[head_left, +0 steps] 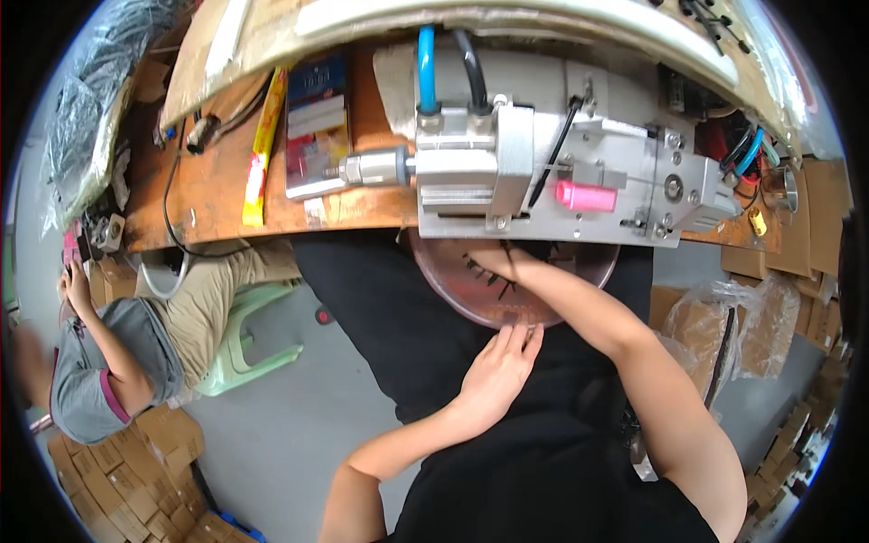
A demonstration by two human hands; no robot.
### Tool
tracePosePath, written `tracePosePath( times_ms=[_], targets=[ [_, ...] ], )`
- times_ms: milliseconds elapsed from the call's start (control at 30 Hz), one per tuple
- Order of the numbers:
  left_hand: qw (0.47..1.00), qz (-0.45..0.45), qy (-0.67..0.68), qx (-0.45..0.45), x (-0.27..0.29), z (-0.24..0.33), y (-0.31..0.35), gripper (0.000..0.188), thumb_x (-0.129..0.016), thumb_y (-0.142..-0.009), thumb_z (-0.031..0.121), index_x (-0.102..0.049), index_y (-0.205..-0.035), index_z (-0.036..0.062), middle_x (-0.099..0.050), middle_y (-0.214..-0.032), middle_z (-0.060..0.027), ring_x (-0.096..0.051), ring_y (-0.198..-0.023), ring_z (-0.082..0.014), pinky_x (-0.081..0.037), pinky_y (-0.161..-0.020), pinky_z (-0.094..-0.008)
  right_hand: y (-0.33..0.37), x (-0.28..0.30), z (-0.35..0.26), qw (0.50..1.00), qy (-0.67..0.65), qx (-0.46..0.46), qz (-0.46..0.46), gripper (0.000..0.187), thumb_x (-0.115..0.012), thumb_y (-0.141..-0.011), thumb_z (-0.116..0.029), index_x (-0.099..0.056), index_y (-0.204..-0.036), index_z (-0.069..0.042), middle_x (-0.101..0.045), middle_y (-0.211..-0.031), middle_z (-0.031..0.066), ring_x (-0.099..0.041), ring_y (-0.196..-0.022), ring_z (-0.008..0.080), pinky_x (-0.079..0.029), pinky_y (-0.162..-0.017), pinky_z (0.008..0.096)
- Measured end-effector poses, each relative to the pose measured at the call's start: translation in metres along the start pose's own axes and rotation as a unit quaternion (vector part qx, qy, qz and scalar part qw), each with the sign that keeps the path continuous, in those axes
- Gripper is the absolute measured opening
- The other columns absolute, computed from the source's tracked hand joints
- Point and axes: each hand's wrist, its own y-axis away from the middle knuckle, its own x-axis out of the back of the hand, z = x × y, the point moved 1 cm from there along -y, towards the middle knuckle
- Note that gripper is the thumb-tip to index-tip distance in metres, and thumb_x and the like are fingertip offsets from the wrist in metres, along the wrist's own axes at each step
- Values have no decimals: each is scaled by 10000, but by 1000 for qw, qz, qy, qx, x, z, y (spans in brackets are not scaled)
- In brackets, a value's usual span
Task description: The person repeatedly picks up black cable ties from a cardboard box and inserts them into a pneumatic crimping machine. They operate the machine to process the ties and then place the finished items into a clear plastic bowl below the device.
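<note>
A round, clear reddish plastic bowl rests on my lap below the bench edge. Several small black slender parts lie in it. My left hand is at the bowl's near rim, fingers close together and curled onto it; the thumb is hidden. From the right, my bare forearm crosses the bowl, and my right hand is down inside next to the black parts, its fingertips blurred and partly out of sight under the bench edge. Above stands a metal pneumatic fixture holding a bright pink block.
Blue hose and black hose enter the fixture. A yellow-red wrapper strip and a flat colourful package lie on the wooden bench. At left another person sits by a green stool. Cardboard boxes stand around.
</note>
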Motion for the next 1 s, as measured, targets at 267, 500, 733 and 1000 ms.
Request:
tracePosePath(
  times_ms=[267, 500, 733, 1000],
  targets=[
    [980, 77, 167, -75, 97, -14, -9, 419, -642, -793, -55, -617, -1205, 15, -620, -1018, -108, -620, -915, -279, -523, -780, -344, 24, 5, 7, 988, 4, 128, 82, 235, -583, -821, -77, -598, -1045, -7, -609, -1004, 196, -601, -934, 381, -483, -780, 471],
    [902, 404, 6, -155, 249, -18, -123, 254, -626, -808, -80, -701, -1024, 31, -639, -828, -119, -616, -754, -209, -496, -691, -289, 80, 71, 25, 965, -89, 176, 173, 252, -593, -840, -118, -597, -1068, -10, -605, -1021, 212, -595, -948, 393, -473, -810, 474],
    [918, 353, -181, -27, 291, -39, -195, 144, -669, -797, 4, -655, -939, 21, -633, -833, -144, -610, -760, -317, -480, -703, -417, 137, 108, 26, 948, -240, 160, 135, 286, -574, -873, -78, -617, -1151, -24, -657, -996, 188, -636, -892, 380, -513, -780, 430],
    [919, 338, -121, -164, 287, -24, -232, 157, -686, -786, 5, -648, -937, 19, -573, -782, -114, -565, -695, -246, -462, -648, -339, 180, 182, -4, 883, -393, 216, 141, 165, -694, -844, -37, -655, -1003, -18, -646, -898, 74, -587, -676, 156, -490, -606, 273]
  ],
)
